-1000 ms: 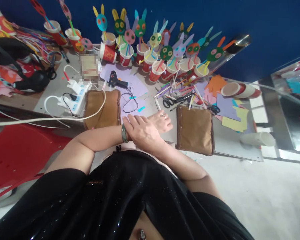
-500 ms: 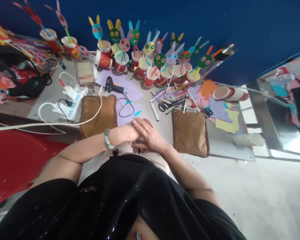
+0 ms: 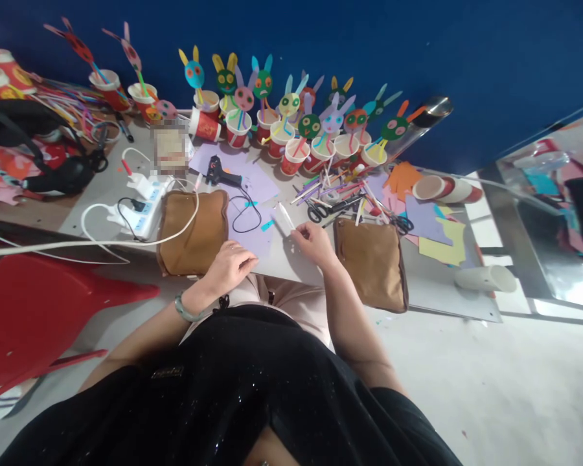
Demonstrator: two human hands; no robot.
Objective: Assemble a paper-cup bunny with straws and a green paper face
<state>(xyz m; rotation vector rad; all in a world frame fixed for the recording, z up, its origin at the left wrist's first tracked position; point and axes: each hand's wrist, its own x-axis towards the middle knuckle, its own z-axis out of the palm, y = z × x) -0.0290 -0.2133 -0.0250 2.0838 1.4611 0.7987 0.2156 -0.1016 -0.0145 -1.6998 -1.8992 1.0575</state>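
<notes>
My right hand [image 3: 313,243] pinches the lower end of a slim white marker pen [image 3: 285,219] at the table's front edge. The pen is slightly blurred and points away to the left. My left hand [image 3: 231,265], with a jade-like bangle on the wrist, rests at the table edge beside the left brown cushion [image 3: 193,226]. Its fingers are curled together, with nothing seen in them. Purple paper [image 3: 257,184] and a small blue paper piece [image 3: 267,225] lie beyond the hands. A black hot glue gun [image 3: 222,173] sits on the purple paper, its cord looped beside it.
Red-and-white paper cups [image 3: 294,157] with paper rabbit figures line the wall. Scissors [image 3: 317,211] and pens lie right of centre, behind a second brown cushion [image 3: 372,262]. A white power strip [image 3: 148,210] with cables is at left. A red chair [image 3: 53,310] stands below.
My hands were folded together over my lap; now they are apart. My right hand has taken hold of the white pen from the table and shifted it left. My left hand has moved left.
</notes>
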